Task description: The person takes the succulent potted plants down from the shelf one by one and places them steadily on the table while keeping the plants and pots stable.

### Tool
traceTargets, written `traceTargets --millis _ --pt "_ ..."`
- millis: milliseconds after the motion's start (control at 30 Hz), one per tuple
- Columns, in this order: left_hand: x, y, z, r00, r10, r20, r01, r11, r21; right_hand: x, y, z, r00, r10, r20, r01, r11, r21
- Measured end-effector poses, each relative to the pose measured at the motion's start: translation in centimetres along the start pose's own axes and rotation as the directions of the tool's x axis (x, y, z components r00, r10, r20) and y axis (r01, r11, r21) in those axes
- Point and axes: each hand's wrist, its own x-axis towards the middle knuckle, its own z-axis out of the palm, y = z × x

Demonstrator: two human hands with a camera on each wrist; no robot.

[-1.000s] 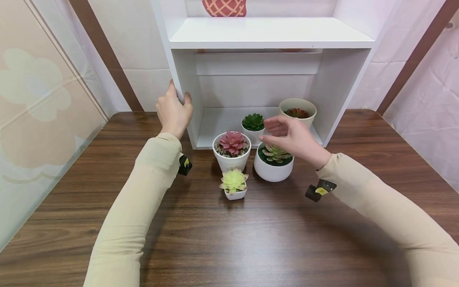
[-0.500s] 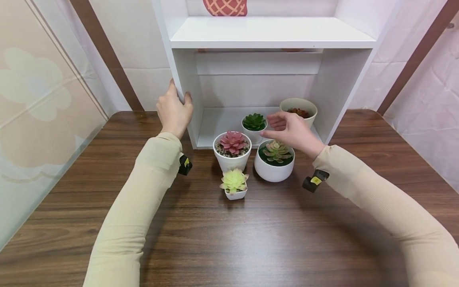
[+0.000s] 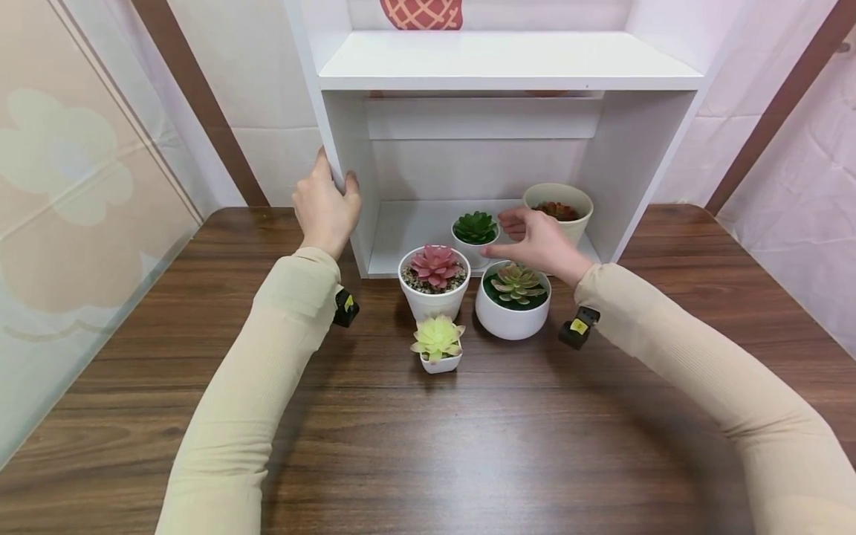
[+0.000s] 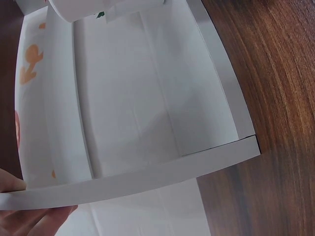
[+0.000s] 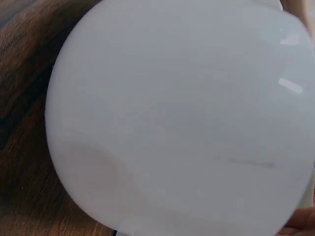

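In the head view my left hand [image 3: 326,208] grips the left side panel of a white shelf unit [image 3: 511,83], thumb inside and fingers outside; the left wrist view shows the same hold on the panel [image 4: 147,181]. My right hand [image 3: 545,241] reaches over a round white pot with a pale green succulent [image 3: 515,286]. Its thumb and fingers are parted at the right rim of a small white pot holding a dark green succulent [image 3: 475,229], which sits on the lower shelf. The round pot's white wall [image 5: 172,113] fills most of the right wrist view.
A cream pot with a reddish succulent [image 3: 558,204] stands at the lower shelf's right. In front of the shelf, on the wooden table [image 3: 401,446], are a white pot with a pink succulent [image 3: 435,282] and a tiny square pot with a yellow-green succulent [image 3: 438,345].
My right hand has shifted slightly, its forearm swinging inward and uncovering more of the pale green succulent. My left hand stays on the shelf panel.
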Motion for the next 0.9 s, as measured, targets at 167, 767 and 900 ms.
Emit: traceTargets --millis 167,767,900 --pt "0.0 0.0 0.0 1.000 0.002 0.001 -0.002 1.000 0.005 0.4 0.3 0.2 1.000 0.003 0.011 -0.003 1.000 -0.020" --pt "0.0 0.0 0.0 1.000 -0.007 0.002 0.007 1.000 -0.001 1.6 1.3 0.9 0.999 0.021 0.037 -0.021 0.999 -0.026" --pt "0.0 0.0 0.0 1.000 -0.005 0.002 0.005 1.000 -0.001 1.9 1.5 1.0 0.998 0.010 0.055 -0.008 0.999 -0.038"
